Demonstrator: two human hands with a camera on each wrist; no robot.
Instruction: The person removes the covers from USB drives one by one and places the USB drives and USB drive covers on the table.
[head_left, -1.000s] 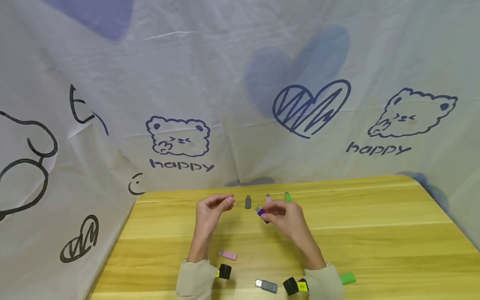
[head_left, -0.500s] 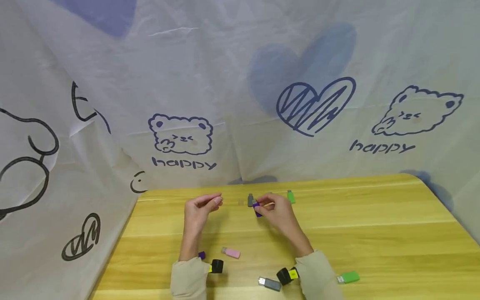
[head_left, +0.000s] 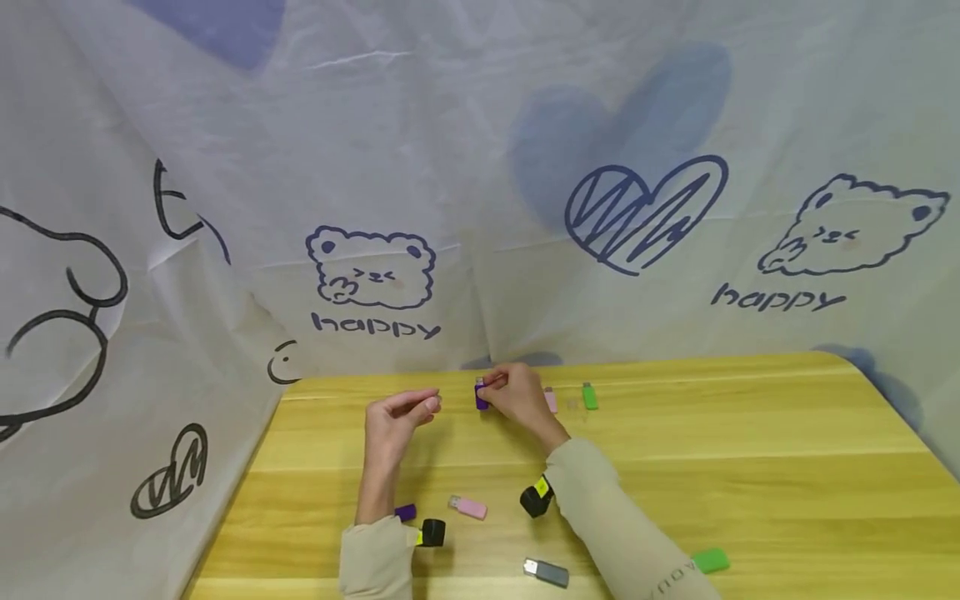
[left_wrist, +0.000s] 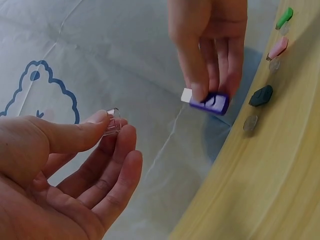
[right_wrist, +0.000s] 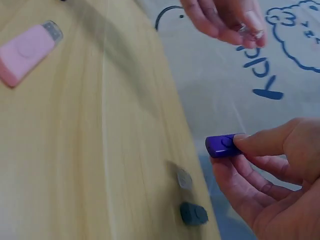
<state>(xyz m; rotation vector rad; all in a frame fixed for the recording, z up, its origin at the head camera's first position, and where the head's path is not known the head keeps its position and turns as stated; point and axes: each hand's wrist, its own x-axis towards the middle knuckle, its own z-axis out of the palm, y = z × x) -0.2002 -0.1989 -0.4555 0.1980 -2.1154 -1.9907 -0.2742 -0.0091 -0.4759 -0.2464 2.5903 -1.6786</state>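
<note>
My right hand [head_left: 521,400] pinches a purple USB stick [head_left: 481,395] between thumb and fingers, above the far part of the table. Its metal plug [left_wrist: 186,95] is bare and points toward the other hand in the left wrist view. My left hand [head_left: 397,425] pinches a small clear plastic cap [left_wrist: 113,125] with thumb and forefinger; the other fingers are loosely bent. A gap separates the cap from the stick. Beyond lie a dark grey USB stick [left_wrist: 261,95], a pink one [head_left: 551,400] and a green one [head_left: 589,396], with clear caps such as this cap [left_wrist: 250,124] near them.
Nearer on the wooden table [head_left: 750,467] lie another pink USB stick [head_left: 468,507], a grey one [head_left: 547,572], a green one [head_left: 710,560] partly behind the right sleeve, and a purple piece [head_left: 405,512] by the left sleeve. A printed cloth [head_left: 480,167] hangs behind.
My right hand has moved left and farther back with the purple USB stick, which now stands straighter. The left hand shifted left with its cap, then stayed nearly still.
</note>
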